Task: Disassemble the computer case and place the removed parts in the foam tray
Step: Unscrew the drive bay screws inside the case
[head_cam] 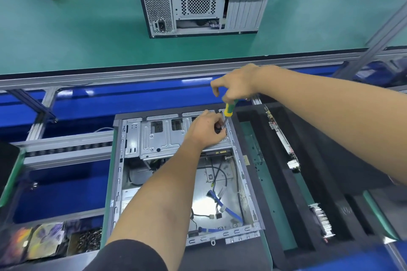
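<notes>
Gripping a green-and-yellow screwdriver point(229, 109) from above, the right hand point(236, 84) points it down into the open computer case point(136, 149); just below, the left hand point(206, 131) pinches a small black part point(218, 128). Right of both hands lies the foam tray point(293, 185).

The case point(180, 160) I'm working in is bare sheet metal, dull grey but glaring on the floor. My screwdriver point(229, 109) handle's shiny green-yellow plastic, and the foam tray point(293, 182) looks matt black and soft.
</notes>
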A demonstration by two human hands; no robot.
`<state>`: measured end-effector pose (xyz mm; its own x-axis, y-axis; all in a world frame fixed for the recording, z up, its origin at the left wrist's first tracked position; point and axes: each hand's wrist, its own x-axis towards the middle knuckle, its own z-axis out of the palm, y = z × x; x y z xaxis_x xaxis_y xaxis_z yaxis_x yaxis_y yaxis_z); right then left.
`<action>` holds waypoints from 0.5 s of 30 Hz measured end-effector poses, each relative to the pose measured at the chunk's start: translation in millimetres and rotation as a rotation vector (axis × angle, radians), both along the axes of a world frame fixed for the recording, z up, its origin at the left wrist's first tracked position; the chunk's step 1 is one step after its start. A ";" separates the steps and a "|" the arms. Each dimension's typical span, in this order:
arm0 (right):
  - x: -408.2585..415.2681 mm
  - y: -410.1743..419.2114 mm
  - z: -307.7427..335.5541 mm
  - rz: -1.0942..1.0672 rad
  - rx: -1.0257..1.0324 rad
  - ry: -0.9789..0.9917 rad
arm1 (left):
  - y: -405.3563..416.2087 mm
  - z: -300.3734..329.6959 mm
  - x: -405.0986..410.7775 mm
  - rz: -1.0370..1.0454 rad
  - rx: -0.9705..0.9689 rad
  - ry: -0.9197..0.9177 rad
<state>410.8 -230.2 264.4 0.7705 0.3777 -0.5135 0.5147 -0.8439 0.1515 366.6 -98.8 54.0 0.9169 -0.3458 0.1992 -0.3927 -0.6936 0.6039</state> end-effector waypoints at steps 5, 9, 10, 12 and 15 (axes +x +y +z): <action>0.5 0.2 -7.0 0.027 0.009 -0.087 | 0.4 -1.3 0.2 -0.002 0.013 -0.015; 4.6 -0.3 -6.9 -0.001 0.083 0.021 | 1.3 0.0 0.1 -0.003 -0.011 0.023; 4.9 -1.0 -6.1 -0.003 0.099 0.046 | 1.4 0.5 0.0 -0.003 -0.025 0.025; 4.2 -2.8 -5.1 0.013 0.099 0.042 | 1.1 0.8 -0.4 -0.008 -0.042 0.023; 2.8 -4.2 -7.1 0.034 0.066 -0.020 | 0.8 1.2 0.0 -0.004 -0.031 0.036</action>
<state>413.6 -234.4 257.3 0.7668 0.4360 -0.4711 0.5403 -0.8346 0.1070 366.6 -98.0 55.2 0.9222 -0.3439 0.1771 -0.3735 -0.6727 0.6387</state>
